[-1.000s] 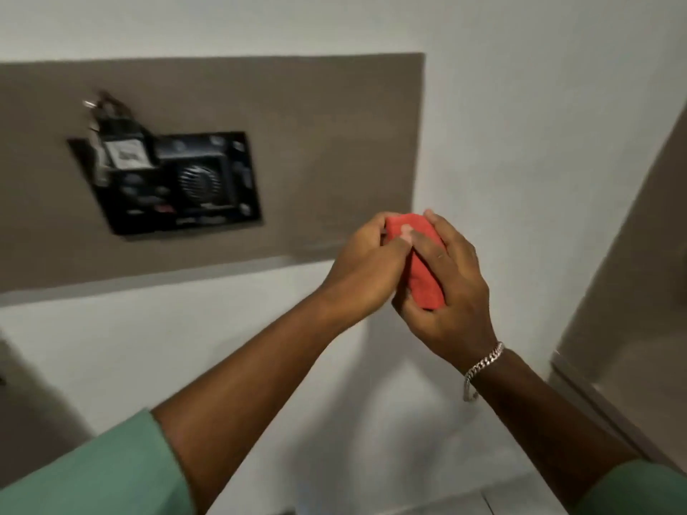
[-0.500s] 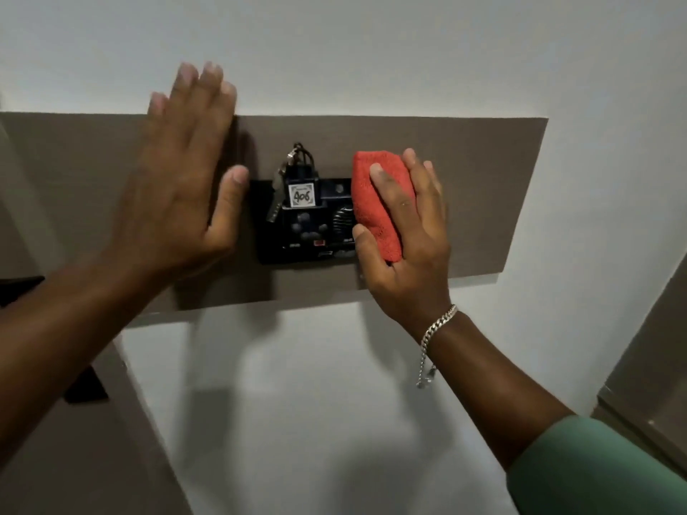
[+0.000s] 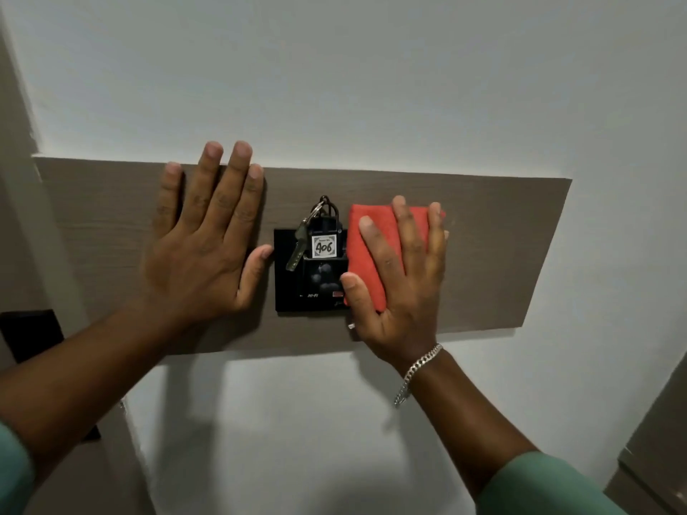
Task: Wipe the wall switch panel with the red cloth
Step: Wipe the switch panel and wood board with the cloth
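Note:
A black wall switch panel [image 3: 288, 291] is set into a grey-brown wooden board [image 3: 502, 254] on the white wall. A key tag marked 406 [image 3: 324, 246] and a key [image 3: 297, 250] hang from its card slot. My right hand [image 3: 405, 284] presses a folded red cloth [image 3: 375, 247] flat over the right part of the panel, hiding that side. My left hand [image 3: 204, 239] lies flat on the board just left of the panel, fingers spread, its thumb touching the panel's left edge.
A door frame [image 3: 22, 217] runs down the left edge, with a dark fitting [image 3: 29, 332] on it. Another brown panel [image 3: 654, 440] shows at the lower right. White wall [image 3: 334, 68] surrounds the board.
Both hands left a shared hold on the cloth in front of the wall. The right now presses it on the panel and has shifted slightly right and lower; the left rests flat beside the panel.

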`<state>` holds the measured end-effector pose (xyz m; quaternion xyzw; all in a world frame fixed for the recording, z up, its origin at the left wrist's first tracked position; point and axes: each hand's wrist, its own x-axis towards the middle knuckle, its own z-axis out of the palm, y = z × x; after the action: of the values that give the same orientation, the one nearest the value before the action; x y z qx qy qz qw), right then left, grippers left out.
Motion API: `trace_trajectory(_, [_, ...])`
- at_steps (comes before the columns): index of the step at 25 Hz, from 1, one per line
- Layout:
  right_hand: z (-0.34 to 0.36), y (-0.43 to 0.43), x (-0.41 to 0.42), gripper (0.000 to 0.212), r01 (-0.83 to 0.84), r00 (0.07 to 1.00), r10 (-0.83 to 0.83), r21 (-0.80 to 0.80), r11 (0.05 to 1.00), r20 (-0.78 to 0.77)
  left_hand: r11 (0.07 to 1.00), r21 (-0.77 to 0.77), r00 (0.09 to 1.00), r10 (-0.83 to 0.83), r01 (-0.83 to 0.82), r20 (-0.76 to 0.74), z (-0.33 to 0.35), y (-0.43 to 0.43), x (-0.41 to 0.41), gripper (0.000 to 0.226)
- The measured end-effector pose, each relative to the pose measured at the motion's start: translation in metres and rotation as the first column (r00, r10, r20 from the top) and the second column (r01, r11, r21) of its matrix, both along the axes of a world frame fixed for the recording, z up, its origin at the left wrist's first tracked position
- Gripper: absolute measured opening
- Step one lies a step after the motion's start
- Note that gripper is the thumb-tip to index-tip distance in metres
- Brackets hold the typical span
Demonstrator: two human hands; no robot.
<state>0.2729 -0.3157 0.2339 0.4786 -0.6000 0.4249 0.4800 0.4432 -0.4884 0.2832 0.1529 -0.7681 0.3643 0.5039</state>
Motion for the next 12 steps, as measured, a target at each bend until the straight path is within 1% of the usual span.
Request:
trace_trajectory(2, [-0.004, 0.016, -0.015, 0.052, 0.021, 0.993, -0.013, 0.069, 0.997, -0.116, 1.0, -0.018, 1.0, 0.005, -0.005, -0.009, -0.001, 0.002, -0.001, 0.077])
trace_trajectory(3, [-0.005, 0.02, -0.02, 0.052, 0.035, 0.993, -0.026, 0.076, 0.996, -0.115, 1.0, -0.021, 1.0, 0.01, -0.01, -0.015, 0.0, 0.002, -0.001, 0.077])
trace_trajectory(5, [-0.001, 0.014, -0.014, 0.053, 0.034, 0.999, -0.033, 0.039, 0.999, -0.014, 0.999, -0.027, 0.999, 0.025, -0.025, -0.024, 0.001, 0.001, -0.001, 0.077])
trace_trajectory(6, [0.001, 0.008, -0.008, 0.054, 0.029, 1.0, -0.029, 0.02, 0.999, 0.01, 0.999, -0.029, 0.999, 0.027, -0.027, -0.026, 0.001, 0.001, -0.001, 0.077])
trace_trajectory(7, [0.001, 0.005, -0.005, 0.054, 0.025, 1.0, -0.025, 0.022, 0.999, -0.013, 0.999, -0.028, 0.999, 0.027, -0.028, -0.023, 0.0, 0.001, -0.001, 0.077])
trace_trajectory(9, [-0.003, 0.01, -0.016, 0.054, 0.023, 0.99, -0.012, 0.077, 0.997, -0.139, 0.999, -0.028, 0.999, 0.031, -0.032, -0.02, -0.006, 0.0, -0.002, 0.077])
trace_trajectory(10, [-0.007, 0.016, -0.023, 0.054, 0.026, 0.987, -0.012, 0.086, 0.996, -0.158, 0.999, -0.026, 0.999, 0.037, -0.037, -0.023, -0.011, -0.001, -0.002, 0.076])
trace_trajectory(11, [-0.009, 0.017, -0.026, 0.054, 0.028, 0.993, -0.021, 0.062, 0.998, -0.115, 0.999, -0.026, 0.999, 0.04, -0.04, -0.024, -0.016, -0.001, -0.002, 0.076])
trace_trajectory(12, [-0.01, 0.014, -0.023, 0.055, 0.037, 0.999, -0.037, 0.017, 0.999, -0.025, 0.999, -0.03, 0.999, 0.039, -0.04, -0.02, -0.02, -0.001, -0.002, 0.076])
